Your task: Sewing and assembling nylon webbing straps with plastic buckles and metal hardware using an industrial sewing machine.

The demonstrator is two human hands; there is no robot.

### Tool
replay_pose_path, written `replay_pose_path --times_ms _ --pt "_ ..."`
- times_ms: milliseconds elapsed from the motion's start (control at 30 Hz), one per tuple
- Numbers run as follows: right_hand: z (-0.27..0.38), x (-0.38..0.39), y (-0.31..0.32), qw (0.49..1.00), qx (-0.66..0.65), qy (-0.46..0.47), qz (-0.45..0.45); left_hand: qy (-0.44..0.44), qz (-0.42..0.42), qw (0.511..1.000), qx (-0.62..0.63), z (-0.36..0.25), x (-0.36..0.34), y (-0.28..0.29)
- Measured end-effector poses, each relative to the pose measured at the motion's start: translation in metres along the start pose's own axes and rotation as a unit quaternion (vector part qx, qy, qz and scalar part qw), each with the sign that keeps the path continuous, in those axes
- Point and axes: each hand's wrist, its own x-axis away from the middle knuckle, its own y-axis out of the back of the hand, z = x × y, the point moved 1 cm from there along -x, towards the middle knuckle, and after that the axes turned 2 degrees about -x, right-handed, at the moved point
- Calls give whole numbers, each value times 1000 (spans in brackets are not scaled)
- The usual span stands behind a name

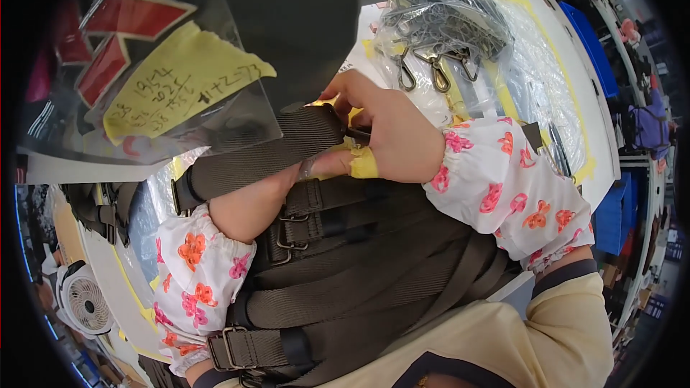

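Observation:
A broad dark brown webbing strap (259, 152) runs slantwise across the middle, with a folded end at the upper right. My right hand (395, 129) is closed around that end, fingers curled over it beside a small dark metal piece. Yellow tape (364, 163) wraps a digit there. My left hand (282, 183) reaches up beneath the strap, which hides its fingers. Below both hands lies a pile of similar dark straps (374, 266) across my lap, with metal buckles (233, 347) and wire loops (293, 233) on their ends. White flowered sleeve covers are on both forearms.
A dark panel (309, 21) and a clear sheet (244, 115) with a yellow handwritten note (183, 86) rise at upper left. A plastic bag of metal snap hooks (449, 18) lies on the white table (600, 151). A white fan (86, 302) stands at far left, blue bins (586, 47) at right.

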Motion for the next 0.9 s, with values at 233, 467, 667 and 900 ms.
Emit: replay_pose_path --times_ms 233,467,667,900 --pt "-7 -11 14 979 200 37 22 6 45 998 -31 -4 -7 -8" --pt "2 -7 3 967 226 115 9 15 56 997 -51 -5 0 0" --pt "-14 -11 15 953 266 123 75 -15 97 992 -76 -4 -8 -2" --pt "5 -13 -2 862 468 168 99 163 207 926 270 -1 4 -2"
